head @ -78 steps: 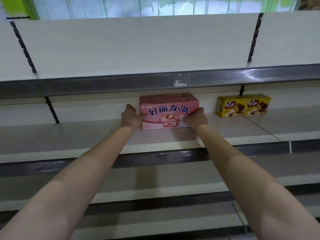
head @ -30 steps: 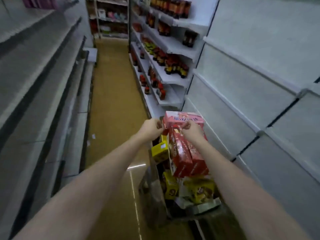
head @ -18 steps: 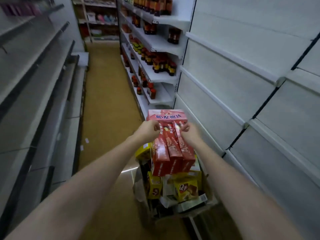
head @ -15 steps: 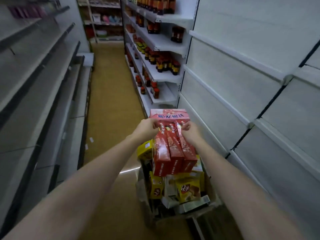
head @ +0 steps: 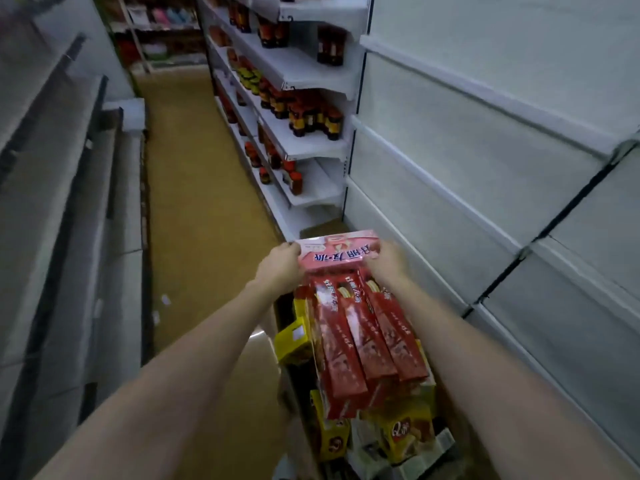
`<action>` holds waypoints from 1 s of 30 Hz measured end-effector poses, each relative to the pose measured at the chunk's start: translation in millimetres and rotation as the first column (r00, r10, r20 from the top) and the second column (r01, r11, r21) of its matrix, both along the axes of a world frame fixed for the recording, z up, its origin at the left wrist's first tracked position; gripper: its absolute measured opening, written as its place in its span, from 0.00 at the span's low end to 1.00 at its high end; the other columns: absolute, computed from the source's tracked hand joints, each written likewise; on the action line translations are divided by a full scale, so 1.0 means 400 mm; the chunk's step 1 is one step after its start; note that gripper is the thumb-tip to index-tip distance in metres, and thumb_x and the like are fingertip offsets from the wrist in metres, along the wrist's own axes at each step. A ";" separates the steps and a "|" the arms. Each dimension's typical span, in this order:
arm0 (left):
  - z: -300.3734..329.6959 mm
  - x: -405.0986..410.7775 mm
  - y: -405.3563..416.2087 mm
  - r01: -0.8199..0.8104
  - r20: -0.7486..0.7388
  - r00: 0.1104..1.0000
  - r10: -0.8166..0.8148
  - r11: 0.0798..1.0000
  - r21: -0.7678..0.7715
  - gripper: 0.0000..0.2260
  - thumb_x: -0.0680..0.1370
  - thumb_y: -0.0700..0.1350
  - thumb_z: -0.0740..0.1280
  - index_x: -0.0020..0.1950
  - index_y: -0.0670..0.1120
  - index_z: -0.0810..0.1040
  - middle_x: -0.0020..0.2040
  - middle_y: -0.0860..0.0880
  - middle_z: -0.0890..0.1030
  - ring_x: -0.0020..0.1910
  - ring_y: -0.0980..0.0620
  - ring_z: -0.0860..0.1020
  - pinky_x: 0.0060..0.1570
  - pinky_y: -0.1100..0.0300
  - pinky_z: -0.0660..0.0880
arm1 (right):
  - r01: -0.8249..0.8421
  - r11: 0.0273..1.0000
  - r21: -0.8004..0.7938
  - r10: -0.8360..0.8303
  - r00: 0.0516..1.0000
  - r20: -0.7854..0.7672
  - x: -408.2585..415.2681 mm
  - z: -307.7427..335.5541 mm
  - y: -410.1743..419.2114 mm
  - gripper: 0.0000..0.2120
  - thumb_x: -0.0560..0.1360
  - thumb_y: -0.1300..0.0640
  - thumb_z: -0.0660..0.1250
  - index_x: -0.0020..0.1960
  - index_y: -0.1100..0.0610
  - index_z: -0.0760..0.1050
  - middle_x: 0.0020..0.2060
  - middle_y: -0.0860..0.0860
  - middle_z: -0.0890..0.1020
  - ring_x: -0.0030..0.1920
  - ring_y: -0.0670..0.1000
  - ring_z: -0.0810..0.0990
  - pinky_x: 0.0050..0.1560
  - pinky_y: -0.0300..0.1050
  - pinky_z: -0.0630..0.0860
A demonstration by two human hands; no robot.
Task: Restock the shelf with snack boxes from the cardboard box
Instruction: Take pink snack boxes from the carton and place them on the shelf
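Observation:
A pink snack box with blue lettering sits atop the pile in the cardboard box on the aisle floor. My left hand grips its left end and my right hand grips its right end. Below it lie three long red snack boxes side by side, with yellow snack boxes underneath and at the left. The cardboard box's walls are mostly hidden by its load and my arms.
Bare grey shelves run along the left of the aisle. White shelf panels stand on the right. Further back, shelves hold dark bottles. The tan floor stretches ahead between them.
I turned from the shelf, where a pink box was set, to the cardboard box. Both hands took hold of another pink box, which has lifted slightly off the red boxes.

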State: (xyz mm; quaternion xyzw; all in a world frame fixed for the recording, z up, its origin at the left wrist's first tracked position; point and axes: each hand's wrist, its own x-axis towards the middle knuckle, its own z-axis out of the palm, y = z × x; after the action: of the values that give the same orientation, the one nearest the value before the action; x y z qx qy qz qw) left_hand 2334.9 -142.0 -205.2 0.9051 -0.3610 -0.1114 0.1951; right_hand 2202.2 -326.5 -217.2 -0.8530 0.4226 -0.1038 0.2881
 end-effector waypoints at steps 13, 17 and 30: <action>-0.202 0.228 -0.185 -0.008 -0.422 0.905 0.051 0.995 0.102 0.33 0.79 0.48 0.62 0.80 0.44 0.50 0.70 0.35 0.72 0.66 0.35 0.73 0.61 0.51 0.70 | 0.152 0.969 0.192 -0.103 0.964 -0.246 0.181 -0.404 -0.319 0.60 0.42 0.16 0.65 0.65 0.51 0.72 0.58 0.50 0.82 0.56 0.54 0.81 0.60 0.55 0.77; -0.205 0.230 -0.211 -0.090 -0.452 0.886 0.098 0.995 0.039 0.22 0.79 0.45 0.62 0.71 0.42 0.64 0.65 0.36 0.75 0.63 0.36 0.75 0.57 0.52 0.72 | 0.204 0.952 0.228 -0.171 0.973 -0.155 0.180 -0.329 -0.265 0.48 0.53 0.27 0.73 0.65 0.53 0.72 0.57 0.51 0.82 0.57 0.56 0.81 0.59 0.55 0.78; -0.046 0.253 -0.023 -0.491 -0.404 0.840 0.361 0.822 -0.287 0.27 0.77 0.47 0.66 0.75 0.47 0.62 0.69 0.40 0.65 0.69 0.38 0.66 0.70 0.43 0.66 | 0.122 0.969 0.216 -0.125 0.992 0.002 0.286 -0.046 -0.039 0.23 0.66 0.48 0.72 0.58 0.56 0.74 0.52 0.53 0.82 0.49 0.57 0.82 0.52 0.54 0.81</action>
State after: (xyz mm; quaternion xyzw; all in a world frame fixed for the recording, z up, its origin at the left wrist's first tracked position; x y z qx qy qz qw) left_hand 2436.1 -151.3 -223.7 0.8758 -0.1225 -0.1432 0.4445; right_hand 2316.5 -341.9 -235.7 -0.7879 0.4814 -0.0815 0.3752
